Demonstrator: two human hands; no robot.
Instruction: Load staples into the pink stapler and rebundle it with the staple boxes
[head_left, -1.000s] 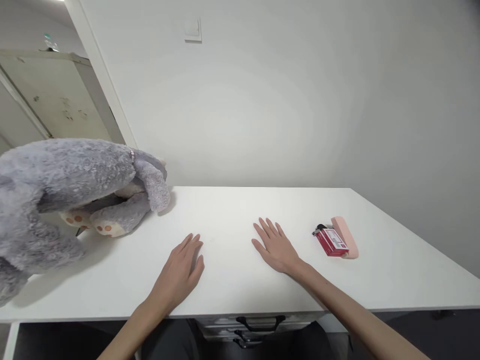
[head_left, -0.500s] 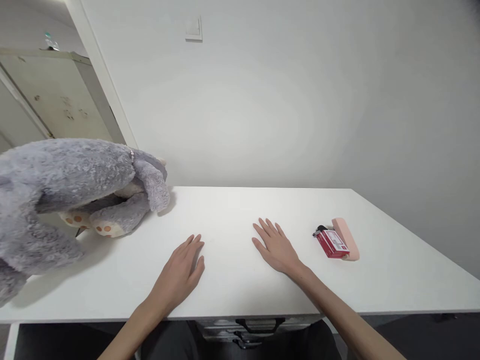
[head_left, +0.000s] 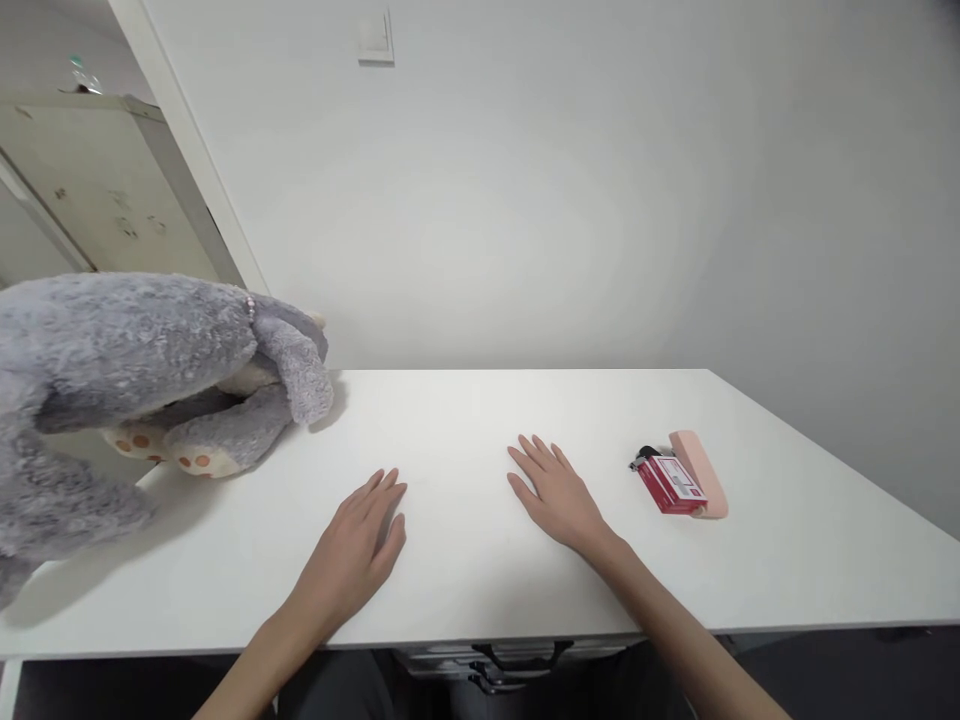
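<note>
My left hand [head_left: 351,548] rests on the white table [head_left: 450,590], its thumb apart from the fingers and nothing in it. Palm down to the right of it lies my right hand [head_left: 556,492], fingers spread, also holding nothing. Nearest to my right hand is a small stack of red and white boxes [head_left: 673,484]. Touching that stack on its right is a pink elongated case [head_left: 699,474]. A small black item [head_left: 647,456] with a metal part sits behind the boxes, partly hidden.
A large grey plush toy [head_left: 150,350] lies folded over the table's left end. The pale wall [head_left: 487,200] bounds the far edge and carries a light switch [head_left: 375,38]. Drawers with black handles [head_left: 525,660] are under the front edge. A cabinet [head_left: 112,180] stands back left.
The view has shifted slightly, so the plush toy appears a little farther left and the boxes and case a little farther right. Both hands stay on the table, open and in nearly the same pose.
</note>
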